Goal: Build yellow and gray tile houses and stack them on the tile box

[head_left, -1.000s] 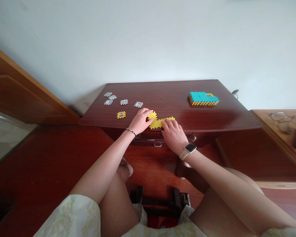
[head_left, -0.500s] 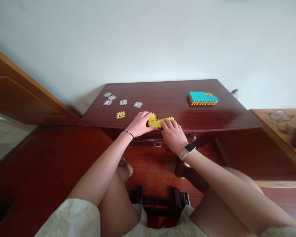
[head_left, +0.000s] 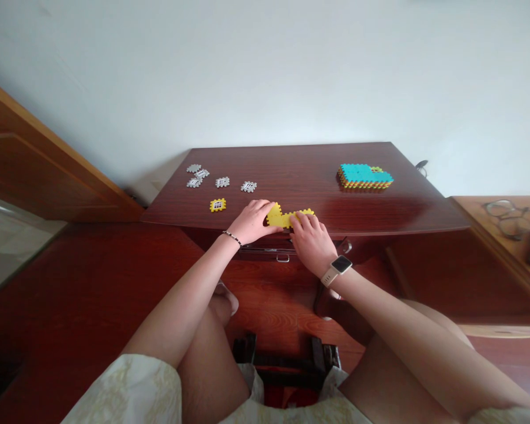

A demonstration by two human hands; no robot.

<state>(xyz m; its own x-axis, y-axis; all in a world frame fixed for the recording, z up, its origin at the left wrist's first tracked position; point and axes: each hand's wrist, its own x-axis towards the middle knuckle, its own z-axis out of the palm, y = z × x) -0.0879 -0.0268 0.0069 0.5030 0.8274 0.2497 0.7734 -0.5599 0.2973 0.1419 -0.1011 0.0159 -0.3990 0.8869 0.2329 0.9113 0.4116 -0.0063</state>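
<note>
The left hand [head_left: 255, 222] and right hand [head_left: 310, 237] grasp the yellow tiles [head_left: 278, 218] between them on the desk [head_left: 291, 168]. Grey tiles [head_left: 248, 186] lie beyond the left hand, a stack [head_left: 361, 173] beyond the right.

You have one left hand [head_left: 251, 222], one right hand [head_left: 311, 239], one joined yellow piece [head_left: 275, 218] (partly hidden from you), five grey tiles [head_left: 222, 182], one loose yellow tile [head_left: 218, 205], one turquoise-topped stack [head_left: 360, 172], one table [head_left: 282, 166], one watch [head_left: 341, 264], one bracelet [head_left: 232, 238] and one pair of glasses [head_left: 500, 208].
</note>
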